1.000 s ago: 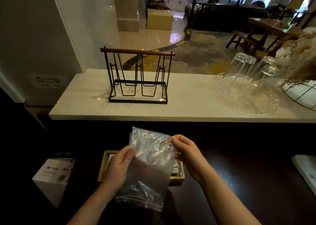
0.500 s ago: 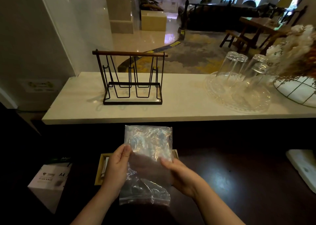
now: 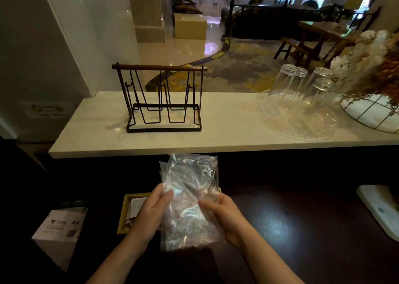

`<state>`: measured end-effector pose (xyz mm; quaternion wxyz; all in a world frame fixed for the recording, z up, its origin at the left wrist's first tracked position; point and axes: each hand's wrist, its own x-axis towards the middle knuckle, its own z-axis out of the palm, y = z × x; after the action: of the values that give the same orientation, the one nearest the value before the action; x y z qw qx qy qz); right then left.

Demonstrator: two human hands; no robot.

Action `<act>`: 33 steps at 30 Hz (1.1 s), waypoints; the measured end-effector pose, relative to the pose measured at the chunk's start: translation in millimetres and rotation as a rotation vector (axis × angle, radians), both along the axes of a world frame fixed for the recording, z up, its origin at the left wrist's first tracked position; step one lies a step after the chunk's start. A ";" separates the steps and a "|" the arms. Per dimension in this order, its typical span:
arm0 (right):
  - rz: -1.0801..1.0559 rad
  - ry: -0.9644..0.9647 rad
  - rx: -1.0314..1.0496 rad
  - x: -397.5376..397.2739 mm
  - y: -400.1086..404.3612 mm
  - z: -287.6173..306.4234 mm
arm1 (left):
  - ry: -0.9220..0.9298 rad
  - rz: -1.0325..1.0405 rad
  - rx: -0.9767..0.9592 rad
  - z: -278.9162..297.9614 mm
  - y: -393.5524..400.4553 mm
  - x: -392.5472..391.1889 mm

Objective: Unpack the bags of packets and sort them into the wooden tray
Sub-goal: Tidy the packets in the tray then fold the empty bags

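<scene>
I hold a clear, crinkled plastic bag [image 3: 190, 199] upright between both hands over the dark counter. It looks empty. My left hand [image 3: 151, 212] grips its left edge with thumb and fingers. My right hand [image 3: 224, 214] holds the right side, fingers curled round the plastic. Behind the bag and my left hand lies the wooden tray [image 3: 125, 214], mostly hidden, with white packets [image 3: 137, 208] showing in its left part.
A white A4 paper box [image 3: 58, 229] stands at the left. On the pale ledge behind are a black wire rack [image 3: 162, 102], a glass tray with upturned glasses [image 3: 295, 111] and a wire basket of dried flowers [image 3: 375, 102]. A white object [image 3: 380, 208] lies at the right edge.
My right hand slid from the bag's top corner down to its middle right side. The bag now stands flatter and more upright between both hands.
</scene>
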<state>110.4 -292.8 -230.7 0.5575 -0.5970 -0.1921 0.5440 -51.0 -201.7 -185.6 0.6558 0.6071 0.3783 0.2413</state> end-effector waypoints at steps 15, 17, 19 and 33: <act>0.100 -0.497 0.138 22.5 2.8 8.7 | -0.084 -0.067 -0.506 -12.2 22.4 -10.4; 0.127 -0.674 0.140 25.0 6.4 2.7 | 0.040 -0.176 -0.481 -12.0 21.6 -11.4; 0.142 -0.803 0.155 25.3 9.3 1.3 | 0.141 -0.267 -0.429 -13.6 16.9 -9.7; 0.136 0.013 0.134 -45.7 17.2 -1.8 | -0.201 0.111 -0.330 -36.9 1.2 13.3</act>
<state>64.7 -275.6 -232.5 0.5591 -0.5405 -0.2644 0.5704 -37.7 -200.4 -222.5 0.7665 0.4425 0.3781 0.2715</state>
